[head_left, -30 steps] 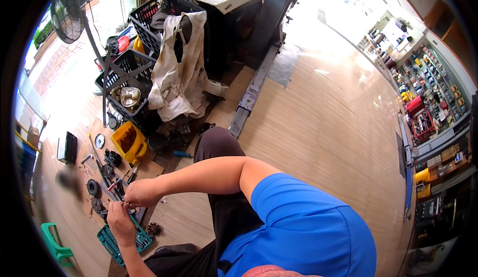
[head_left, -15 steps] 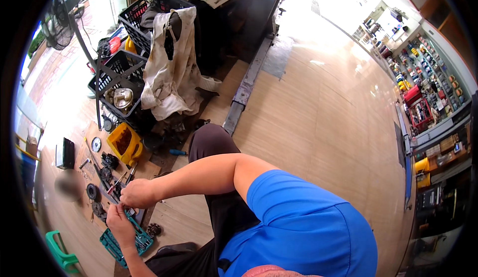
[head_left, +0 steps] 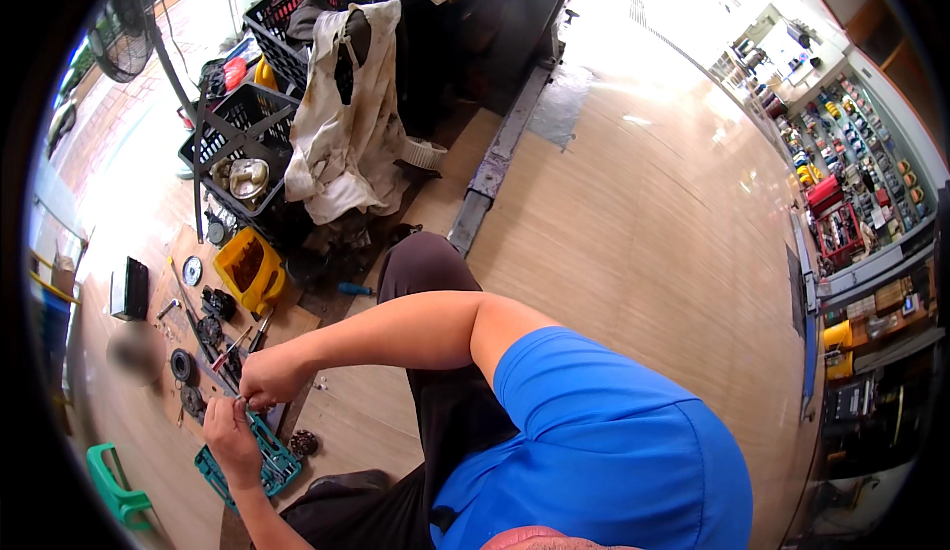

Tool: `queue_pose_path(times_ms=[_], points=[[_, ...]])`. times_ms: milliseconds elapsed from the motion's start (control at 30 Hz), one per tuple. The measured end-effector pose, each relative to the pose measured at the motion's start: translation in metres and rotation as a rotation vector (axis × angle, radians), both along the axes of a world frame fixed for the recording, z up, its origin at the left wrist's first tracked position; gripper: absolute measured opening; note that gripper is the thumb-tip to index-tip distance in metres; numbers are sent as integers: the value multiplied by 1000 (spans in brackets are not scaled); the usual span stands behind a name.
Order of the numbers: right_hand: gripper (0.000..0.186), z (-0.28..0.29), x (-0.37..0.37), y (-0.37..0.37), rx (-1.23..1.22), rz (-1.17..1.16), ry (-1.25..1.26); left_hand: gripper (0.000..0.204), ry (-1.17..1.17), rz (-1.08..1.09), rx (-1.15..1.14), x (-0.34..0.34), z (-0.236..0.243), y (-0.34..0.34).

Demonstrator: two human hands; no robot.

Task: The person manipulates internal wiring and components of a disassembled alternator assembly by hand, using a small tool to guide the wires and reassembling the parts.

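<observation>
My right hand and my left hand meet at the lower left, both with fingers closed around a small piece that I cannot make out. Just below them lies an open teal socket case, partly behind my left hand. Past my fingers, on a board on the floor, are a red-handled tool, a black ring, a dark lumpy part and several loose tools and parts. A small dark toothed part lies right of the case.
A yellow cut jug, black crates with a stained white cloth, and a fan are at the upper left. A green stool stands lower left. A steel lift rail runs beyond my knee; stocked shelves are at right.
My left hand has shifted slightly left, still meeting my right hand at the fingertips. The view has wobbled slightly; the surrounding things stay in place.
</observation>
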State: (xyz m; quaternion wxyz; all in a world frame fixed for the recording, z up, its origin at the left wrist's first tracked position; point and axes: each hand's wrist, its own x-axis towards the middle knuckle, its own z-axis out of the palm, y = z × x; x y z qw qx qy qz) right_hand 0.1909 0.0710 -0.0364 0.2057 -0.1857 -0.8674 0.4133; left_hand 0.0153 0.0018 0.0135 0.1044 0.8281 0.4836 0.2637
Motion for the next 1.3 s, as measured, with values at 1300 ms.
queue_pose_path(times_ms=[1300], points=[[23,11,9,-6,146,-177,-196,20,-202,172,-204,9,-15,2]])
